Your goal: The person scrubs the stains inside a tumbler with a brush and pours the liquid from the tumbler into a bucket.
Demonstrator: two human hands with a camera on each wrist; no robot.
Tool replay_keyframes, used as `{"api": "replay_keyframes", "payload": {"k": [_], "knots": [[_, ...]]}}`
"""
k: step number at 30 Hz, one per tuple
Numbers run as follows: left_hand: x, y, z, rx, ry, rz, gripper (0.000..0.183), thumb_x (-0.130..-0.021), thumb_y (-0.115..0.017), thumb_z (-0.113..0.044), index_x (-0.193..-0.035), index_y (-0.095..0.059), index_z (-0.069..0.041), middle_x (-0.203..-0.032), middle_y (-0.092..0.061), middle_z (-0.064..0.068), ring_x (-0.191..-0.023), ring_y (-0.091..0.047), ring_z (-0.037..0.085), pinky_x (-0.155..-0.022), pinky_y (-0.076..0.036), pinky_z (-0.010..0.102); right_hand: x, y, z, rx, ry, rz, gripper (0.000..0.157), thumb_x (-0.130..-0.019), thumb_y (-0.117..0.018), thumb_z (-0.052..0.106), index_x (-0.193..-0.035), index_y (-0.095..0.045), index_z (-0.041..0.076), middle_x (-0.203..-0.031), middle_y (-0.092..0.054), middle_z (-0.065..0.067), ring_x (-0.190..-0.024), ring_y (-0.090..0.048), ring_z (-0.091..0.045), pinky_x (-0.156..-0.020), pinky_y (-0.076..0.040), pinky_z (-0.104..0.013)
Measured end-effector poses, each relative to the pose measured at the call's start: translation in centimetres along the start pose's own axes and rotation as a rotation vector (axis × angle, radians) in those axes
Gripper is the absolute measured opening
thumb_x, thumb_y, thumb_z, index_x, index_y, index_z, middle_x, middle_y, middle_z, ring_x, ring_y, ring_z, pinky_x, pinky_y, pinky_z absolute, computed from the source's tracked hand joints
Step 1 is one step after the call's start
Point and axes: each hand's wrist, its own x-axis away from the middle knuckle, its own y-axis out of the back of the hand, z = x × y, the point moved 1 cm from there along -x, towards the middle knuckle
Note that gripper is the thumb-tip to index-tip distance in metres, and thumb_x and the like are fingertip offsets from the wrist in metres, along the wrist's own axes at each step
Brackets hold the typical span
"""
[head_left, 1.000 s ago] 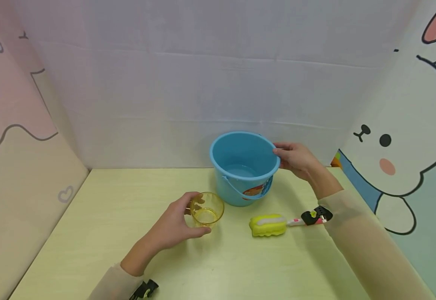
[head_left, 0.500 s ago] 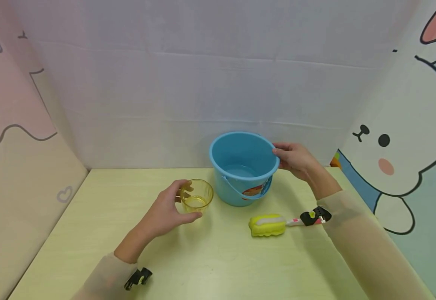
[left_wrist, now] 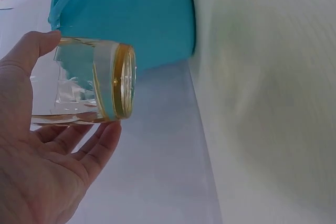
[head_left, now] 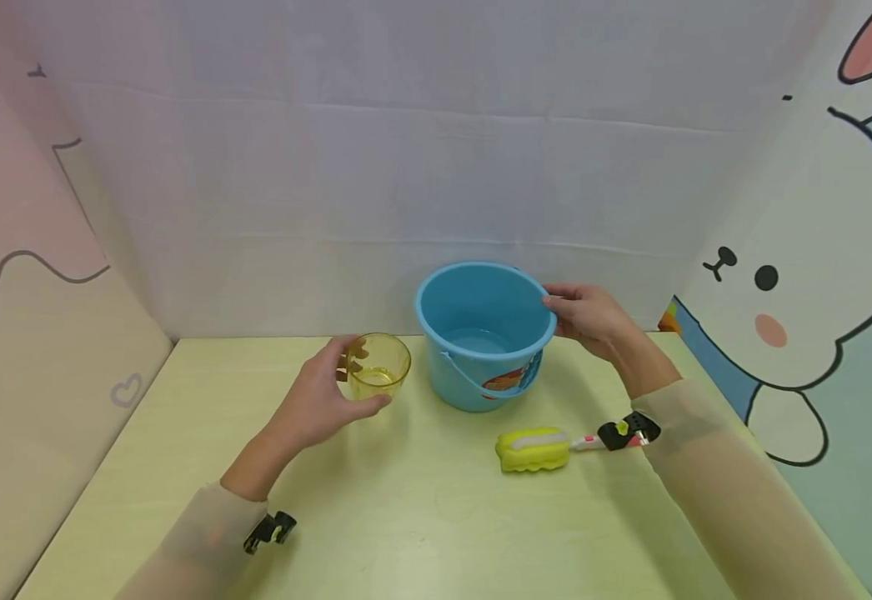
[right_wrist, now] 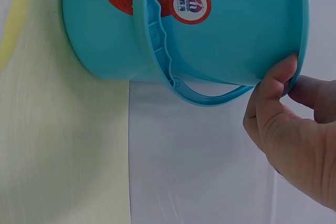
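Head view, left of centre: my left hand (head_left: pixel 316 398) has thumb and fingers curled round the yellow glass cup (head_left: pixel 380 367), held clear of the table (head_left: pixel 421 525). Right of centre, my right hand (head_left: pixel 593 321) pinches the rim of the blue bucket (head_left: pixel 454 377) between thumb and fingers. Cup and bucket stand near, not touching; sponge brush (head_left: pixel 533 450) lies lower right of centre. Risks, my judgement: smooth glass could slip if my fingertips slacken; a rightward swing could knock cup against bucket; a hard pull on the rim could tip the bucket
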Motion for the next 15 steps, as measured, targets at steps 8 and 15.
{"api": "replay_keyframes", "payload": {"k": [8, 15], "knots": [[-1.4, 1.1, 0.1, -0.047, 0.027, -0.023, 0.092, -0.08, -0.094, -0.033, -0.151, -0.045, 0.0, -0.132, -0.062, 0.015, -0.107, -0.064, 0.034, -0.091, -0.058, 0.051, 0.0, 0.1, 0.0, 0.001, 0.003, 0.0, 0.055, -0.114, -0.051, 0.019, -0.163, -0.036, -0.001, -0.154, -0.051, -0.025, -0.124, -0.066, -0.031, -0.101, -0.057, -0.039], [-2.5, 2.0, 0.0, -0.076, 0.013, -0.046, 0.093, -0.081, -0.094, -0.033, -0.151, -0.045, 0.001, -0.133, -0.061, 0.016, -0.108, -0.064, 0.035, -0.088, -0.059, 0.049, 0.1, 0.1, 0.1, 0.001, -0.001, -0.002, 0.055, -0.114, -0.051, 0.019, -0.163, -0.036, 0.0, -0.153, -0.051, -0.025, -0.116, -0.07, -0.024, -0.097, -0.058, -0.035]]}}
